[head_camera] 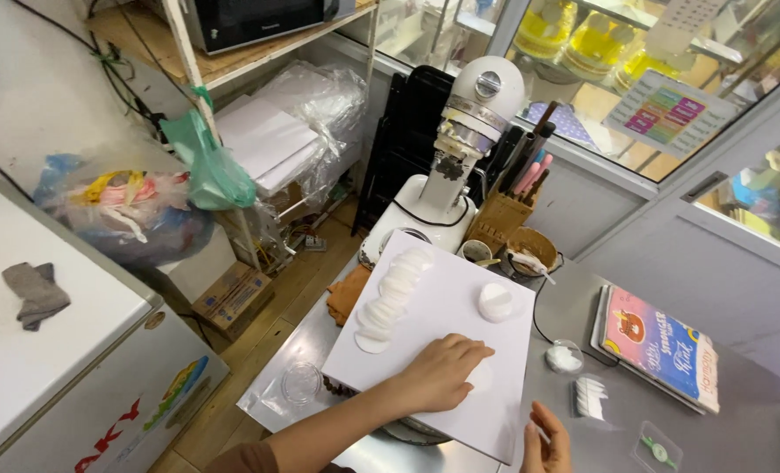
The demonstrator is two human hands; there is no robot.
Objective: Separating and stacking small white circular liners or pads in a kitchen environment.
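**White Board and Discs Under the Left Hand**

White foam-like board [434, 324] lay flat on the metal worktop [740, 412], tilted diagonally to the viewer. The left hand [442, 372] rested palm-down on the board's near half, fingers spread and flat, gripping nothing. A thin white disc [482, 377] lay partly under its fingertips, touching them.

The right hand [546, 442] was at the board's near right corner, just beside the left hand. Its fingers were curled loosely and appeared to pinch a small white object; what that object was could not be determined.

Beyond the left hand, along the board's far left edge, a row of overlapping white discs [391, 293] ran from the far corner toward the hand. Beyond and to the right of the left hand, a small stack of white discs [496, 302] sat apart from the row.

Right of the right hand, on the worktop, stood a small clear dish [565, 357] with white contents, a clear container of white discs [591, 397], and, further right, a colourful notebook [661, 346]. Left of the left hand, a clear round lid [301, 382] lay near the worktop's edge.

Well beyond both hands stood a white stand mixer [460, 158] and, just beside it, a wooden holder of tools [504, 215].
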